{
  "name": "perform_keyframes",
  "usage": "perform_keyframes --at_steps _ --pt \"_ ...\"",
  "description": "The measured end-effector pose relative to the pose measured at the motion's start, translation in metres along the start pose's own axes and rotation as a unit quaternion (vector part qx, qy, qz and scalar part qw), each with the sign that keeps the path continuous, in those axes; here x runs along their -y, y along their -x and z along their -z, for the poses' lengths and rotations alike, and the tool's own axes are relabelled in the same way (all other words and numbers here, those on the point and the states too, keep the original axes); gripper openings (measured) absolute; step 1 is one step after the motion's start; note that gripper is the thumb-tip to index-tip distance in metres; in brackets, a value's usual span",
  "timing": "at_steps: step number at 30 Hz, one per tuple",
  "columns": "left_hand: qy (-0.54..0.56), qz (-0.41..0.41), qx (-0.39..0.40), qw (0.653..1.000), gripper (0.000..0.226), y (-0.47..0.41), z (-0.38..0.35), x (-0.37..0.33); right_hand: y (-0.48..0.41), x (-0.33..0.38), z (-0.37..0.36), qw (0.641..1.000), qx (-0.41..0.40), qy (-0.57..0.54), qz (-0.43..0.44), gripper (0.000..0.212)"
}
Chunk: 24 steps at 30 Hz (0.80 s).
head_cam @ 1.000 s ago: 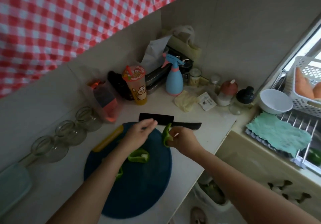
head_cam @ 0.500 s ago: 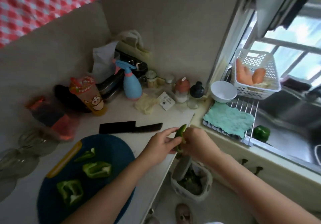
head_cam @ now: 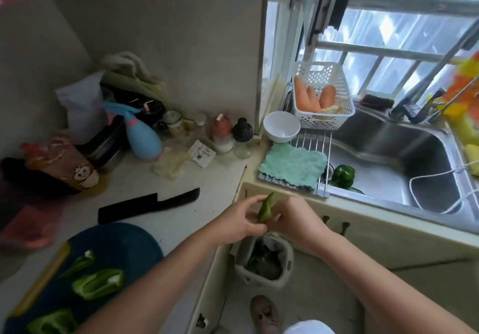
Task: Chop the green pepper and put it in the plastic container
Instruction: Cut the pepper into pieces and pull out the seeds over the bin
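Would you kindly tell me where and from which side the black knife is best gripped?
I would take the knife by its narrow handle, the end pointing toward the sink, coming from above on that side. It lies flat on the counter with the wide blade at the other end.

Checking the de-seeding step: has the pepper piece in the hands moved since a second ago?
Yes. The pepper piece, then over the cutting board beside the knife, is now right of both, past the counter edge, above the bin.
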<state>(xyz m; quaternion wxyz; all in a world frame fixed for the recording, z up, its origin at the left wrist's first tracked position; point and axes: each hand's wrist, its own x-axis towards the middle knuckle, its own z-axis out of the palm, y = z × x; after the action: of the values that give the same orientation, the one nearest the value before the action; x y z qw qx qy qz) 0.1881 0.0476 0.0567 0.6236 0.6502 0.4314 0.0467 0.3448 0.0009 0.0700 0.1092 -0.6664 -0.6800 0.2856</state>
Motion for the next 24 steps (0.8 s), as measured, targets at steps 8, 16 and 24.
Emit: perform_keyframes --at_steps 8,16,24 --pt "-0.106 0.035 0.019 0.994 0.06 -0.004 -0.01 -0.011 0.003 -0.006 0.005 0.996 0.068 0.06 -0.01 0.023" --pt "-0.123 0.045 -0.003 0.991 0.056 -0.002 -0.021 -0.009 -0.001 0.001 -0.003 0.99 0.098 0.095 -0.024 0.017" --pt "-0.113 0.032 -0.094 0.989 0.059 -0.002 -0.017 -0.002 -0.013 0.0 -0.018 0.996 0.036 -0.008 -0.079 0.019"
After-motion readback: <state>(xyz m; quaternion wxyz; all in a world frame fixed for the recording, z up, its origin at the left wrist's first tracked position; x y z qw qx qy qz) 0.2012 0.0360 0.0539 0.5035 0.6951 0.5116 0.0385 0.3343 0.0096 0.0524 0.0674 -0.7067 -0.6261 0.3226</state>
